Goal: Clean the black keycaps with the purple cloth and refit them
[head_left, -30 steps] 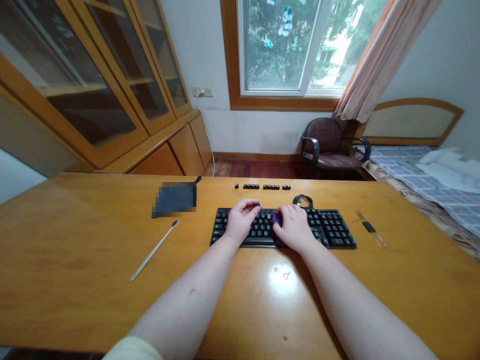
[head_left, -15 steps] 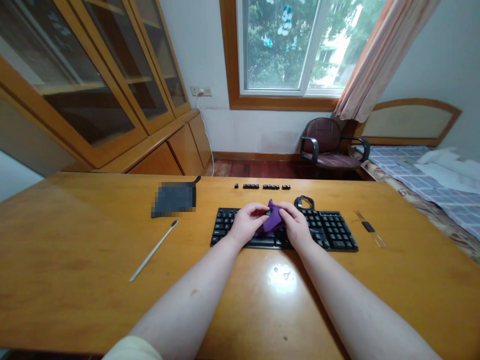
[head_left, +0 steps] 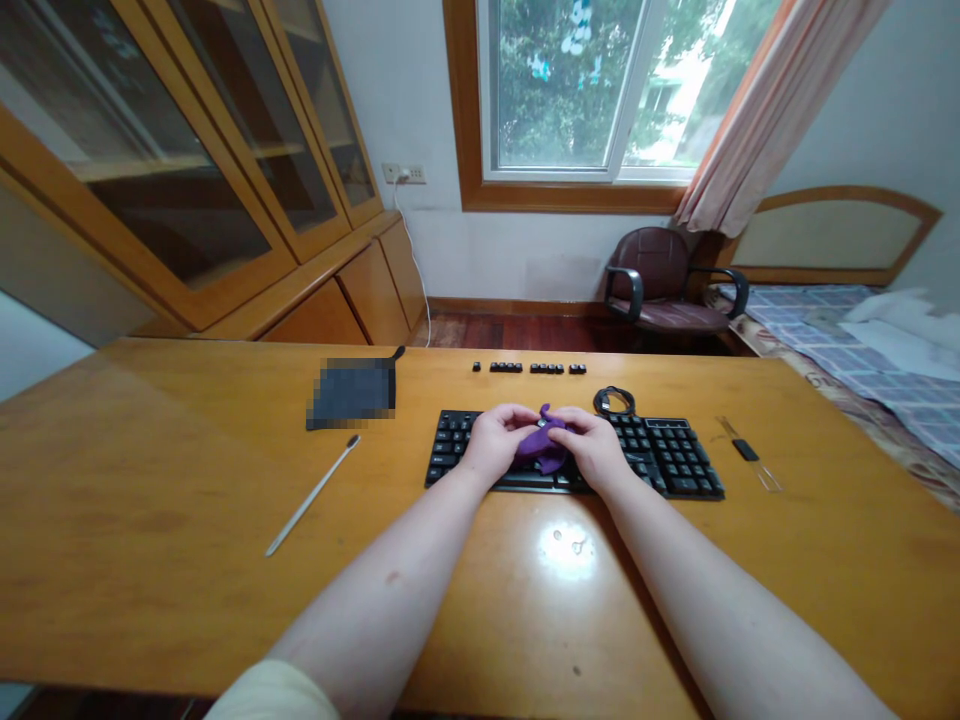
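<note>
Over the middle of a black keyboard (head_left: 686, 460), my two hands meet around a crumpled purple cloth (head_left: 551, 452). My left hand (head_left: 495, 440) is closed, its thumb and fingertips pinching a small dark keycap (head_left: 541, 423) against the cloth. Closed as well, my right hand (head_left: 596, 445) grips the cloth between thumb and fingers. Part of the cloth hangs down over the keys, and the fingers hide most of the keycap. Behind the keyboard, loose black keycaps (head_left: 506, 367) lie in a row of small groups.
Left on the wooden desk (head_left: 150, 520) are a blurred-out dark pouch (head_left: 352, 390) and a long white-handled brush (head_left: 311, 500). A coiled cable (head_left: 615, 401) sits behind the keyboard; a wire keycap puller (head_left: 745, 450) is to its right. An armchair (head_left: 660, 280) stands beyond the desk.
The purple cloth has been shifted and folded between my fingers, with its top tip now curled and more hanging below. Both hands stay over the keyboard. The view has tilted slightly.
</note>
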Motion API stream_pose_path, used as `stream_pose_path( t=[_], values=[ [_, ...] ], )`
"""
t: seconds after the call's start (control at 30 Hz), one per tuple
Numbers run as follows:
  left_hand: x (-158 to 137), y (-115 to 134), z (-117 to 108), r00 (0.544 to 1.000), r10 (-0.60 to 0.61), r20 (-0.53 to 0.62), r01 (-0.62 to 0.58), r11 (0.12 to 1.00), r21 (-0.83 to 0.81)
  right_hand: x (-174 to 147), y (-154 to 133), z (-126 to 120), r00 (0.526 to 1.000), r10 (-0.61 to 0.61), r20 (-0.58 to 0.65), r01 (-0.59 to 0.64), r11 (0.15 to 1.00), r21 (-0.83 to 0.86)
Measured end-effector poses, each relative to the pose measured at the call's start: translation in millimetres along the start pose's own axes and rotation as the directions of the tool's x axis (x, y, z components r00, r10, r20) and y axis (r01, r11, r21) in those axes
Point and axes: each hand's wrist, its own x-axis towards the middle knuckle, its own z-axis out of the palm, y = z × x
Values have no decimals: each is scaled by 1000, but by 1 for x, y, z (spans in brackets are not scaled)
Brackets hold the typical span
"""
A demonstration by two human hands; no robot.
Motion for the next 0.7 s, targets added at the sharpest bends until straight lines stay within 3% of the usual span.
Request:
stream_pose_path(
  t=[0.17, 0.33, 0.5, 0.7],
  values=[
    [1, -2, 0, 1000, 4, -3, -4, 1000, -31, -1, 3, 1, 998, 31, -63, -30, 999, 26],
    [1, -4, -2, 999, 17, -32, -17, 1000, 11, -3, -1, 4, 997, -67, -40, 63, 994, -85],
    [-2, 0, 1, 1000, 10, 16, -11, 999, 48, -6, -2, 5, 989, -91, -120, 80, 993, -89],
    [-2, 4, -1, 995, 94, 13, -95, 985, 147, -7, -2, 3, 996, -67, -65, 62, 994, -87]
  ],
)
